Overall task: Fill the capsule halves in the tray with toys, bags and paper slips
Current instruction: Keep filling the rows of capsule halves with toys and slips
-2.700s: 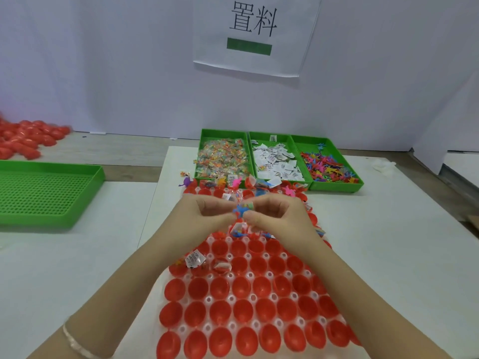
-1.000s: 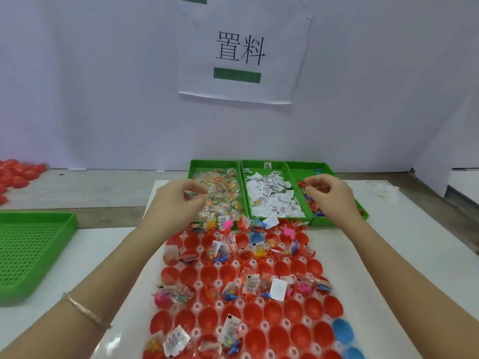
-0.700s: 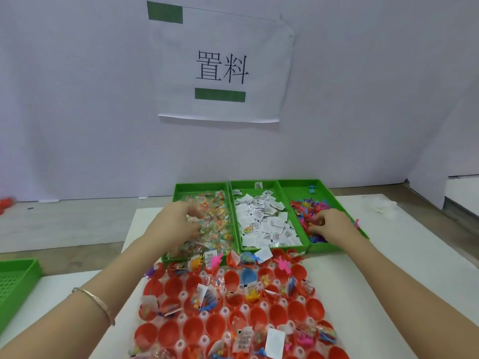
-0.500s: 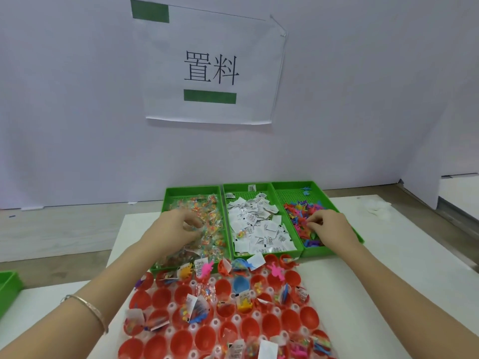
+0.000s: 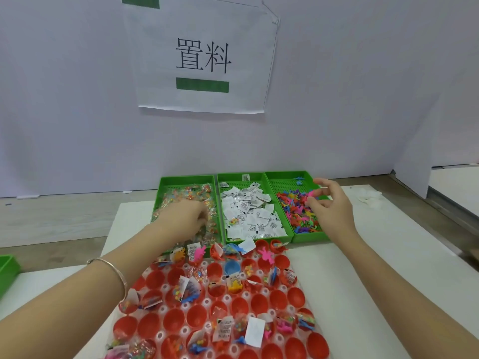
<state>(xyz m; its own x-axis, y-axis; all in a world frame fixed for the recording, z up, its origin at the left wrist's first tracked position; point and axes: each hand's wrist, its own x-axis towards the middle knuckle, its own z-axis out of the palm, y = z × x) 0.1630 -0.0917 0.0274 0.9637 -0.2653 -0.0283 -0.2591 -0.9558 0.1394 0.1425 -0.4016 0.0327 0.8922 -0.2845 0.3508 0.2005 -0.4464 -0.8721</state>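
Observation:
A clear tray of red capsule halves lies near me; many hold toys, bags and slips, and one half is blue. Behind it stand three green bins: clear bags, paper slips, small coloured toys. My left hand reaches into the bag bin, fingers curled down round a bag in the pile, fingertips hidden. My right hand hovers over the toy bin and pinches a pink toy between thumb and finger.
A paper sign hangs on the white backdrop. A green tray corner shows at the left edge. A crumpled white scrap lies at the right on the white table. Wooden surface lies left of the bins.
Both hands left the capsule tray and reached forward into the bins. The right hand has now lifted from the toy pile with a pink toy; the left went deeper into the bags.

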